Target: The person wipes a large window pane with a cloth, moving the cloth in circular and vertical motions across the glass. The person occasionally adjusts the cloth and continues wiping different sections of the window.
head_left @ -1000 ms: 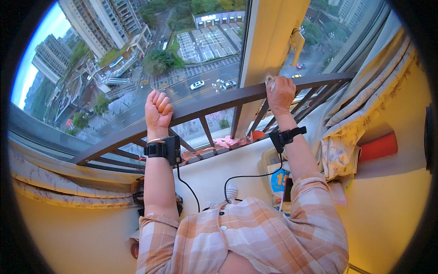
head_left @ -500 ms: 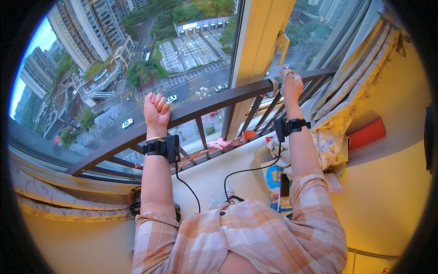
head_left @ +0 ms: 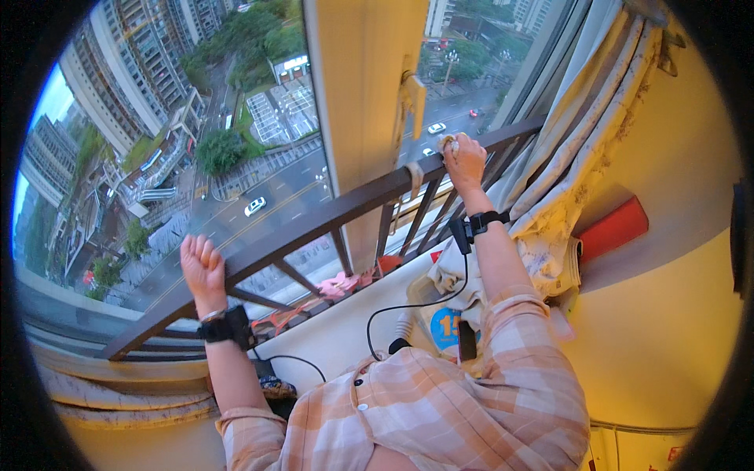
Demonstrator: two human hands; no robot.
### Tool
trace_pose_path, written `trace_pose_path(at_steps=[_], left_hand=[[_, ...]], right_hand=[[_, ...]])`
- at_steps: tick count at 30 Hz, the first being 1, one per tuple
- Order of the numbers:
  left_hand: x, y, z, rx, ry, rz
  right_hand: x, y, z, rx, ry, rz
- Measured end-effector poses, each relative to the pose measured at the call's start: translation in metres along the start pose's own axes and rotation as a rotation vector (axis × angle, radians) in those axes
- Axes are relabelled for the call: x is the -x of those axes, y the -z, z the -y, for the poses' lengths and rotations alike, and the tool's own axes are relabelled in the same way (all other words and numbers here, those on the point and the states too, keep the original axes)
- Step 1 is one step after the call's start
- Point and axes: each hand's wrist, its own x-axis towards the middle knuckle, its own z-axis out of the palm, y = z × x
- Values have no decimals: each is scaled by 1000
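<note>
My left hand (head_left: 203,267) is closed in a fist at the left part of the dark metal railing (head_left: 322,224). Its wrist crosses in front of the top rail, and I see nothing in its curled fingers. My right hand (head_left: 466,165) presses a crumpled pale cloth (head_left: 445,144) onto the top rail farther right, its fingers bent around the cloth. Much of the cloth is hidden under that hand. A light-coloured strap (head_left: 415,180) hangs over the rail just left of my right hand.
Behind the railing stand a window frame (head_left: 345,86) with a handle (head_left: 411,102) and glass above a street. Curtains (head_left: 581,157) hang at right. A red box-like object (head_left: 614,228) and a plastic container (head_left: 428,314) lie lower right. Pink paper-like pieces (head_left: 339,284) sit along the railing's foot.
My view has turned and shifted to the right. My left hand has moved left and down along the railing; my right hand, with the cloth, appears slightly farther left and lower in view.
</note>
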Motion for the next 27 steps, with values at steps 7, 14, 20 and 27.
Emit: trace_pose_path(at_steps=[7,14,20,27], left_hand=[[-9,-45,87,51,175,126],[-31,-75,172,37,282,147],[-35,-77,178,29,208,129],[-35,-69,179,-43,119,100]], right_hand=[[-43,-18,-141,94,-65,-17],[-89,-21,-270,188,-74,23],[-109,-23,-338,321,-149,57],[-128,-26,-391,450,-235,119]])
